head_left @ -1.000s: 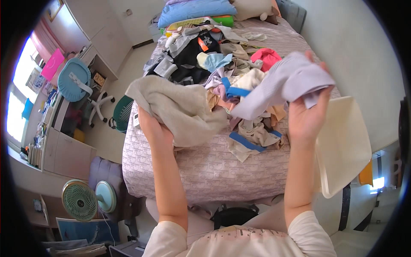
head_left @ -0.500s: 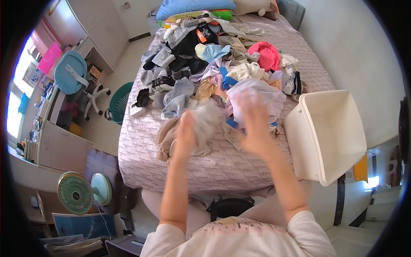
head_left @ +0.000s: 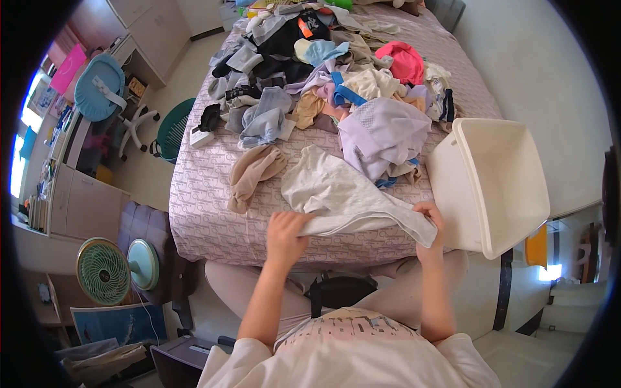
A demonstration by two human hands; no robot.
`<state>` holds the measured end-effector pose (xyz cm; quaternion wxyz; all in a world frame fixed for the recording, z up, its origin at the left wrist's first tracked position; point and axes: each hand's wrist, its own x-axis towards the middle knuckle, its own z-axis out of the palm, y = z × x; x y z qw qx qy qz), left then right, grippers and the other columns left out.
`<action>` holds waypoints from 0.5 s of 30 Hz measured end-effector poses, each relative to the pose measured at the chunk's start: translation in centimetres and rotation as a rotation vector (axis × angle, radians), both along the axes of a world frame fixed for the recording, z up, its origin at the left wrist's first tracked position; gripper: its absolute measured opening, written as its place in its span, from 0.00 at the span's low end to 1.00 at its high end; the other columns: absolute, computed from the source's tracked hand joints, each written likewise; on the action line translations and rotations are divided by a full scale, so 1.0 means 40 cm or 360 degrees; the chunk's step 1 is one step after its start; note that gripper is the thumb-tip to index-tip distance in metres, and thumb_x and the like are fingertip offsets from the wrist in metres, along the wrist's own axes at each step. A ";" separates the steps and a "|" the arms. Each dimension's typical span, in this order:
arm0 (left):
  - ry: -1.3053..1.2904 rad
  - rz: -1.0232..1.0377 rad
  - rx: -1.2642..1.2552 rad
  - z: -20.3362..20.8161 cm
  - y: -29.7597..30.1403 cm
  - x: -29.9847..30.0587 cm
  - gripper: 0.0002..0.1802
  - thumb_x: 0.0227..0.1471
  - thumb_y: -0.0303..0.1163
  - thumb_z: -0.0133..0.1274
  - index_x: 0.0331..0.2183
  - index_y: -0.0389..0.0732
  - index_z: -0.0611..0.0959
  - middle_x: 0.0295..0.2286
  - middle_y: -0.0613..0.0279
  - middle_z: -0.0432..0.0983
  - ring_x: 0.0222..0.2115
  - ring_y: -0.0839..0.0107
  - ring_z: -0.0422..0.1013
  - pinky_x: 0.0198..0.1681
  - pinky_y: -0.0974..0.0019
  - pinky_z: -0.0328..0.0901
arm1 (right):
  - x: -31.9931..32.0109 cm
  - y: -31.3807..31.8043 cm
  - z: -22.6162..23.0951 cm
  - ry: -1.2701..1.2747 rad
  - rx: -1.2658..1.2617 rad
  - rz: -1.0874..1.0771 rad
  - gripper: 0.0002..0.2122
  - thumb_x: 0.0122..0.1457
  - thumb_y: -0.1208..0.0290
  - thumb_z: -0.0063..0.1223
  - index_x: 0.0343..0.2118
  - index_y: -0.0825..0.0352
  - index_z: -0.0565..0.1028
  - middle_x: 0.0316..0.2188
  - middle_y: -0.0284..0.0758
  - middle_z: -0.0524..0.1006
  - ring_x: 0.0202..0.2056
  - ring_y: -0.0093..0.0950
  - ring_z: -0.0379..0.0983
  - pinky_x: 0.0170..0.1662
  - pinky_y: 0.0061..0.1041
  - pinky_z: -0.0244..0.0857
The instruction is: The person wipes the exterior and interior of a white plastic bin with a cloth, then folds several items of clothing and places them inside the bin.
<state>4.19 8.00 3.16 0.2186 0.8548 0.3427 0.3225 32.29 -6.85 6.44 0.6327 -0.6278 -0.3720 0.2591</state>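
Observation:
A white garment [head_left: 349, 194] is spread near the front edge of the bed, its exact kind unclear. My left hand [head_left: 287, 238] is closed on its near left edge. My right hand [head_left: 432, 231] grips the right end, so the near edge stretches between the two hands. Left of the garment lies a crumpled beige piece of clothing [head_left: 254, 176], touched by neither hand. Just beyond the white garment a pale lilac mesh-patterned garment [head_left: 387, 132] rests on the front of a large heap of mixed clothes.
A cream plastic bin [head_left: 462, 187] stands at the right of the bed [head_left: 207, 220], its opening tilted toward me. Farther back lie a red garment [head_left: 401, 61] and black clothing [head_left: 281, 61]. A green fan [head_left: 103, 271] and a blue-backed chair [head_left: 100, 87] are off to the left.
The white garment, bunched and blurred in my left hand before, is now spread out. My right hand has left the lilac garment and taken the white one's right end. The view has shifted slightly.

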 end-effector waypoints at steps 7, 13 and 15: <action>0.0039 0.0025 -0.0203 0.373 0.278 -0.098 0.22 0.44 0.17 0.57 0.45 0.34 0.85 0.35 0.50 0.82 0.34 0.67 0.78 0.42 0.67 0.69 | 0.090 0.222 0.239 -0.0525 0.0134 0.0125 0.12 0.55 0.77 0.59 0.43 0.69 0.81 0.37 0.33 0.81 0.42 0.23 0.75 0.48 0.25 0.68; -0.0573 0.0066 0.0516 0.635 0.227 -0.089 0.18 0.44 0.16 0.54 0.41 0.35 0.84 0.33 0.58 0.79 0.36 0.65 0.74 0.42 0.69 0.67 | 0.059 0.239 0.553 -0.0622 0.0594 0.0352 0.14 0.65 0.71 0.49 0.49 0.69 0.79 0.48 0.37 0.79 0.51 0.29 0.73 0.57 0.26 0.64; -0.0641 -0.0197 0.1040 0.594 0.168 -0.134 0.20 0.40 0.16 0.54 0.38 0.39 0.86 0.36 0.60 0.80 0.39 0.62 0.76 0.44 0.60 0.68 | 0.067 0.213 0.523 -0.0809 0.0708 0.0476 0.15 0.64 0.70 0.50 0.49 0.69 0.79 0.48 0.39 0.79 0.52 0.32 0.72 0.59 0.28 0.62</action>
